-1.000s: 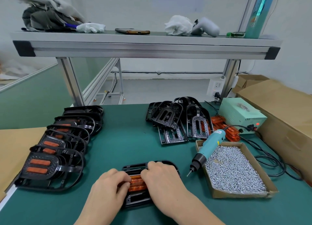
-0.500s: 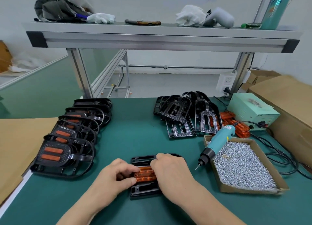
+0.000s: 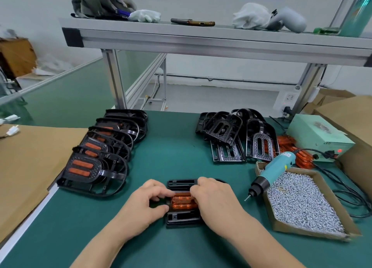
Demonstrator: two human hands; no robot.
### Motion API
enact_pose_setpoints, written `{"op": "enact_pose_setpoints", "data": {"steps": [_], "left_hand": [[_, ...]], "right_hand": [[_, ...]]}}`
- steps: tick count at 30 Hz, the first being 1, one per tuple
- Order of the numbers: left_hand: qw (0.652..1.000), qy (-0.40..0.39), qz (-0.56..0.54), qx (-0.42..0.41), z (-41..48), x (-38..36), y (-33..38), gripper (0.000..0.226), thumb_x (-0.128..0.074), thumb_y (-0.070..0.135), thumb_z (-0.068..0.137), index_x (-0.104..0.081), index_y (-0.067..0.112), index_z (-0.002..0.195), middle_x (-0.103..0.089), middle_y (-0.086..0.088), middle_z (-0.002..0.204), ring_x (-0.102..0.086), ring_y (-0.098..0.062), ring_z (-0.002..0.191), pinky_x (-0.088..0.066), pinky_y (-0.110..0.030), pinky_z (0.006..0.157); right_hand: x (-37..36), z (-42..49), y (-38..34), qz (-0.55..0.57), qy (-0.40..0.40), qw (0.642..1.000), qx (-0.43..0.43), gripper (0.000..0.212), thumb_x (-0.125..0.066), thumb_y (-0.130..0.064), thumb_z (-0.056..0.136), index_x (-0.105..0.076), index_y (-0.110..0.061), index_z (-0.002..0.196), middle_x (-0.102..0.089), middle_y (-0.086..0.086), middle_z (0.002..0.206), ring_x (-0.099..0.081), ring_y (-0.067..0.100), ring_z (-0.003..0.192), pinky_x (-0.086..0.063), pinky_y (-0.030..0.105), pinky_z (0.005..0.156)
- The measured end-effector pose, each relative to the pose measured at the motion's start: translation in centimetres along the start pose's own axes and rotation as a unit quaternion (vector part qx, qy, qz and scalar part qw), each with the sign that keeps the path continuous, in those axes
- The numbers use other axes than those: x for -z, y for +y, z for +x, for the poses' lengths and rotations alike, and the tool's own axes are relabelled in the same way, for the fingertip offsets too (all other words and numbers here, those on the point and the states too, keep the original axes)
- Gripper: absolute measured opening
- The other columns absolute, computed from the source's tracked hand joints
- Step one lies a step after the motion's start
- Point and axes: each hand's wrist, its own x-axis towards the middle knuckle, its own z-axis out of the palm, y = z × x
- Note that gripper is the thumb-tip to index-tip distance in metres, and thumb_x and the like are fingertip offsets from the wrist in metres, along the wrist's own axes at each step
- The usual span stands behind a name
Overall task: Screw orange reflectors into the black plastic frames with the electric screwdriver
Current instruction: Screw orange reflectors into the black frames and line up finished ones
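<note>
left hand (image 3: 145, 203), right hand (image 3: 215, 199): fingers clamped on opposite ends of orange reflectors (image 3: 182, 202), which sit between them in black frame (image 3: 182, 219). advised: operator presses both ends evenly, seating them flush. electric screwdriver (image 3: 275, 169) lies right of right fingers.

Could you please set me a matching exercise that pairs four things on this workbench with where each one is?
Things:
1. electric screwdriver
2. phone
3. screws
4. orange reflector

Places:
A. lying on the shelf above the bench
B. on a black frame, between the left hand and right hand
C. heaped inside the cardboard tray
D. leaning on the tray's rim, tip pointing down at the mat

Pairs: 1-D, 2-A, 3-C, 4-B
</note>
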Motion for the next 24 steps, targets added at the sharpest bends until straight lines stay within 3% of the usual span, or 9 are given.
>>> {"op": "enact_pose_setpoints", "data": {"steps": [6, 10, 14, 16, 19, 22, 24], "left_hand": [[1.0, 0.018, 0.006, 0.015, 0.1, -0.3, 0.2, 0.036, -0.073, 0.008, 0.086, -0.075, 0.044, 0.086, -0.059, 0.019, 0.099, -0.06, -0.009, 0.09, -0.044, -0.017, 0.083], [0.998, 0.049, 0.03, 0.038, 0.7, -1.1, 1.0, 0.028, -0.081, 0.013, 0.079, -0.071, 0.038, 0.074, -0.055, 0.011, 0.09, -0.054, 0.0, 0.073, -0.04, -0.017, 0.073], [0.996, 0.045, 0.049, 0.064, 1.2, -1.1, 1.5, 0.027, -0.084, 0.014, 0.076, -0.069, 0.035, 0.068, -0.053, 0.005, 0.089, -0.052, 0.007, 0.07, -0.036, -0.014, 0.068], [0.996, 0.038, 0.054, 0.065, 1.1, -1.0, 1.6, 0.026, -0.084, 0.015, 0.076, -0.069, 0.036, 0.069, -0.052, 0.005, 0.09, -0.052, 0.008, 0.071, -0.036, -0.015, 0.069], [0.995, 0.032, 0.065, 0.063, 1.0, -0.9, 1.8, 0.025, -0.083, 0.017, 0.077, -0.068, 0.036, 0.07, -0.052, 0.005, 0.092, -0.052, 0.007, 0.073, -0.037, -0.018, 0.072], [0.995, 0.02, 0.082, 0.062, 1.0, -0.7, 2.1, 0.026, -0.081, 0.018, 0.079, -0.068, 0.038, 0.071, -0.05, 0.002, 0.096, -0.051, 0.0, 0.084, -0.037, -0.018, 0.074], [0.994, 0.014, 0.096, 0.044, 1.0, -0.7, 2.5, 0.026, -0.08, 0.019, 0.08, -0.069, 0.043, 0.079, -0.048, 0.003, 0.099, -0.048, -0.004, 0.093, -0.036, -0.018, 0.078]], "right_hand": [[0.1, 0.6, 0.0, -0.008, -0.022, 1.0, -0.019, 0.022, -0.047, -0.013, 0.097, -0.064, -0.02, 0.109, -0.055, 0.004, 0.105, -0.057, 0.03, 0.099, -0.029, 0.033, 0.069], [0.3, 1.0, 0.0, -0.002, -0.038, 0.999, -0.032, 0.018, -0.053, -0.011, 0.093, -0.064, -0.02, 0.104, -0.056, 0.004, 0.106, -0.06, 0.031, 0.097, -0.031, 0.033, 0.069], [0.4, 0.8, 0.2, 0.013, -0.035, 0.999, -0.037, 0.016, -0.055, -0.016, 0.094, -0.065, -0.02, 0.106, -0.057, 0.003, 0.108, -0.06, 0.031, 0.1, -0.038, 0.035, 0.071], [0.6, -0.1, 1.1, 0.063, -0.007, 0.997, -0.05, 0.019, -0.052, -0.023, 0.098, -0.066, -0.025, 0.11, -0.057, -0.001, 0.108, -0.058, 0.026, 0.104, -0.046, 0.036, 0.08], [1.9, -2.1, 4.2, 0.162, 0.117, 0.973, -0.115, 0.014, -0.058, -0.024, 0.097, -0.07, -0.027, 0.101, -0.06, -0.01, 0.1, -0.058, 0.015, 0.098, -0.046, 0.035, 0.088], [3.1, -4.5, 8.6, 0.182, 0.209, 0.934, -0.224, 0.014, -0.063, -0.015, 0.093, -0.069, -0.026, 0.086, -0.064, -0.009, 0.091, -0.058, 0.013, 0.083, -0.044, 0.034, 0.076], [3.3, -5.8, 11.1, 0.155, 0.193, 0.924, -0.292, 0.015, -0.063, -0.016, 0.093, -0.066, -0.026, 0.082, -0.067, -0.006, 0.089, -0.058, 0.017, 0.08, -0.04, 0.034, 0.07]]}}
